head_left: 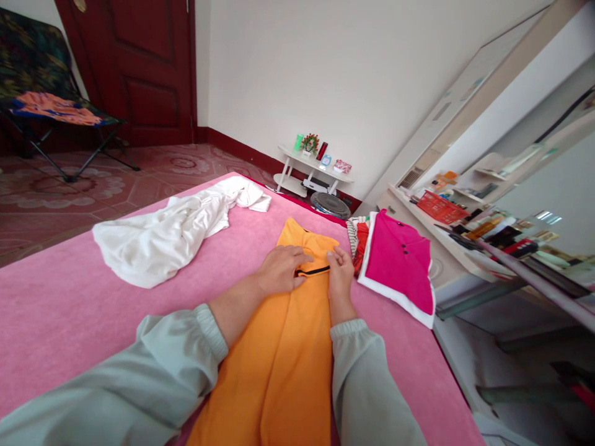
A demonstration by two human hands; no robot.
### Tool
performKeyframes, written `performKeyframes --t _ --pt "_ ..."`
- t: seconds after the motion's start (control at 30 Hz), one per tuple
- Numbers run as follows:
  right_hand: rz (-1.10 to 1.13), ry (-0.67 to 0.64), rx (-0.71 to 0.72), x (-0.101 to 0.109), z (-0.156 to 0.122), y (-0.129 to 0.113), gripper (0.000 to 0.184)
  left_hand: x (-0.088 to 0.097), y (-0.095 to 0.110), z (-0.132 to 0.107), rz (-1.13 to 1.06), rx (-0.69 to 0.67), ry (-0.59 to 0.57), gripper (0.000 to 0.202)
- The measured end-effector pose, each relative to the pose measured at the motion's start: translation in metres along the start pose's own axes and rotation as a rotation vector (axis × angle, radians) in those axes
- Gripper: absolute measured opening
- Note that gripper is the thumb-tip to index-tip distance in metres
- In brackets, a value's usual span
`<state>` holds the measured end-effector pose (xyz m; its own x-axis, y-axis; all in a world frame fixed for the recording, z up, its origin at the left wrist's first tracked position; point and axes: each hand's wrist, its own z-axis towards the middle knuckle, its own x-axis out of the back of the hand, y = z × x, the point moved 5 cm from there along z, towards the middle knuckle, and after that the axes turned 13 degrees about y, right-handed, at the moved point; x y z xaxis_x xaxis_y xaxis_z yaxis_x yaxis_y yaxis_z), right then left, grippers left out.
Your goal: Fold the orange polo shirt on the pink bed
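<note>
An orange garment (pixel 297 334) lies lengthwise before me on a pink bedspread, its far end folded over and a black-trimmed edge showing across it. Fingers and thumb of my left hand (pixel 284 271) close on the fabric at the left end of that black trim. My right hand (pixel 341 272) pinches the garment's right edge at the same height. Both forearms, in pale grey-green sleeves, partly cover the garment's sides. To the right sits a pile of folded clothes with a magenta shirt (pixel 397 263) on top. A crumpled white garment (pixel 179 226) rests at the left.
The pink bedspread (pixel 60 310) spreads under everything. A dressing table (pixel 465 260) with bottles and a red basket (pixel 441 207) stands close on the right. Beyond the bed is a small white shelf (pixel 316 162). A folding chair (pixel 56 118) with clothing stands far left, near a dark red door (pixel 134 68).
</note>
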<state>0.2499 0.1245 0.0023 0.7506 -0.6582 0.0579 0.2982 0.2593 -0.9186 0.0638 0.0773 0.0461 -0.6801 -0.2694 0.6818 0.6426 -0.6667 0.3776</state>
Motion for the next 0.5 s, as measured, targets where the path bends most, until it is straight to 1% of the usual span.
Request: performKeyframes --t 0.1,0.13,0.2,0.27,0.33,0.37,0.43,0.5 --pt "-0.057 -0.039 0.110 0.001 -0.004 -0.008 0.041 -0.001 0.000 -0.001 0.038 -0.044 -0.035 0.018" --pt "-0.069 -0.056 0.123 0.001 -0.005 -0.009 0.038 0.000 0.001 0.000 0.042 -0.051 -0.033 0.016" --pt "-0.092 -0.082 0.118 0.002 -0.006 -0.010 0.033 0.001 0.001 0.000 0.053 -0.037 -0.014 0.025" --pt "-0.126 -0.102 0.107 0.002 -0.007 -0.010 0.030 0.000 -0.002 0.001 0.077 0.013 -0.002 0.035" --pt "-0.185 -0.109 0.109 0.002 -0.008 -0.012 0.028 -0.003 -0.007 0.000 0.100 0.090 -0.014 0.039" --pt "-0.226 -0.106 0.114 0.002 -0.008 -0.013 0.028 -0.005 -0.010 0.000 0.104 0.134 -0.025 0.037" --pt "-0.322 -0.094 0.138 0.003 -0.010 -0.015 0.028 -0.008 -0.016 -0.002 0.095 0.204 -0.034 0.026" --pt "-0.401 -0.082 0.207 0.001 -0.011 -0.021 0.027 -0.009 -0.020 -0.002 0.078 0.224 0.000 0.017"
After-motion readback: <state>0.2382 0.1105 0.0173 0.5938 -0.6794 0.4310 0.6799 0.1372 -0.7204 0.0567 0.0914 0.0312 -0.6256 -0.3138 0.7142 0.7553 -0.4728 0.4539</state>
